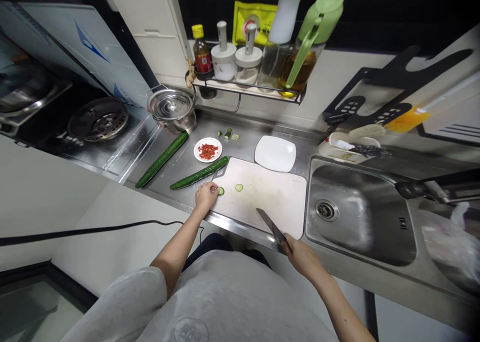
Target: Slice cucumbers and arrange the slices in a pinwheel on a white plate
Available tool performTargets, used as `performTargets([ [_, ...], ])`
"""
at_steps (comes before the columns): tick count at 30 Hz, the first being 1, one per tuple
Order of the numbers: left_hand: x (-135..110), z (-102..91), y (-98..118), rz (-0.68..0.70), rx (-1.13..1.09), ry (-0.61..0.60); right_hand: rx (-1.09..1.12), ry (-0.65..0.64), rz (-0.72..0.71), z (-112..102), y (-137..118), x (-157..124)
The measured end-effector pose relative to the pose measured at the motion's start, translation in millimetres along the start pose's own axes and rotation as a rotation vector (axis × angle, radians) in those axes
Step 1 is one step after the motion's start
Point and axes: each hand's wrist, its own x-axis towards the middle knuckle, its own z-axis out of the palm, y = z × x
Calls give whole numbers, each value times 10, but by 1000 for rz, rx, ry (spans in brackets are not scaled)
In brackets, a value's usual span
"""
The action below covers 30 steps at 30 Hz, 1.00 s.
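Observation:
At the left edge of the white cutting board (296,194), my left hand (206,198) has its thumb and fingers pinched on a cucumber slice (221,191). A second cucumber slice (239,187) lies flat on the board, a little to the right. My right hand (300,256) is closed around the handle of a kitchen knife (270,223), whose blade angles up and left over the board's front right part. One whole cucumber (199,173) rests with its tip by the board's upper left corner. Farther left lies another whole cucumber (162,160).
Behind the board are a plate of chopped red pieces (197,155), an empty white plate (275,153) and cucumber scraps (227,134). A lidded steel pot (172,109) stands back left, near the stove (98,119). The sink (360,212) borders the board's right. Bottles and jars fill a wall shelf (251,88).

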Motion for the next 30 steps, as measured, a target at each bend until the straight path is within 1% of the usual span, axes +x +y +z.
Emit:
performTargets([
  [2,-15,1,43,20,-2,20,5,-2,9,-2,-5,-4],
  [5,-31,60,180,89,24,24,36,-4,7,-3,3,-4],
  [8,-23,190,366,200,91,-23,72,16,27,-3,28,1],
  [11,9,319,530,299,174,-63,96,81,82,-2,52,2],
  [13,40,366,608,347,218,-105,120,129,95,6,64,-1],
  [16,92,370,672,407,273,-170,158,171,92,31,74,-6],
  [20,156,329,692,475,313,-192,179,175,91,61,69,-15],
  [22,180,311,694,486,321,-194,179,171,89,68,61,-19],
  [25,201,289,709,465,311,-191,169,174,90,68,47,-21],
  [27,200,281,725,432,271,-209,162,176,92,57,38,-19],
  [30,182,294,747,342,137,-240,152,175,97,21,25,-15],
])
